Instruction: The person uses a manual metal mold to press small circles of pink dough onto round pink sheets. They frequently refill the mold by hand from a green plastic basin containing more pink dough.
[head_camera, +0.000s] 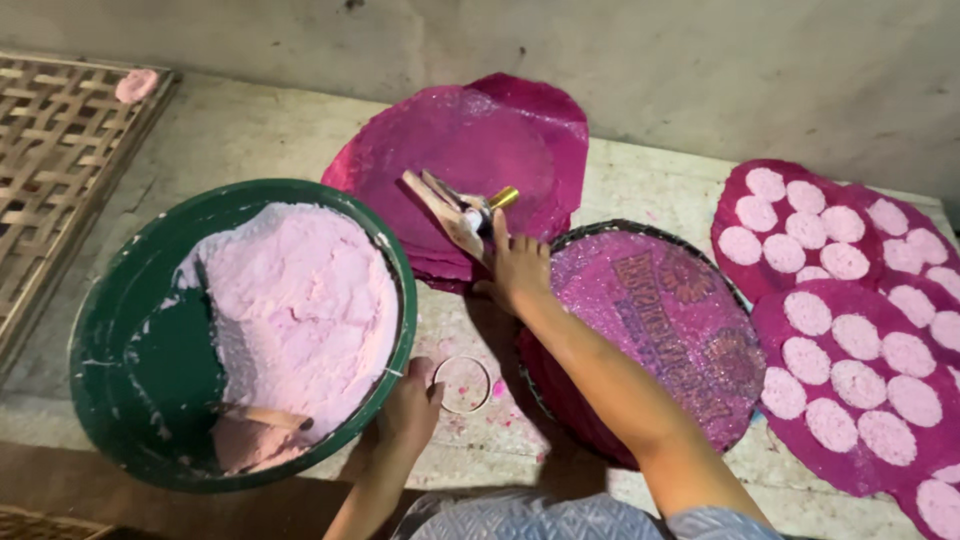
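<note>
While left hand (410, 400) touches ring (462, 384), right hand (515, 262) grips, seemingly, spatula (445, 205).

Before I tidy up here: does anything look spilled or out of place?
Yes. Pink crumbs are scattered on the table around the metal ring by the left hand, and one pink lump sits alone on the woven bamboo rack, far from the other discs.

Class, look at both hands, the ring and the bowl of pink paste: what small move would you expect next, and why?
Probably the left hand carries the ring onto the bare magenta mat. That mat holds no discs, the mats at right are full, and the right hand holds a spatula clear of the paste.
</note>
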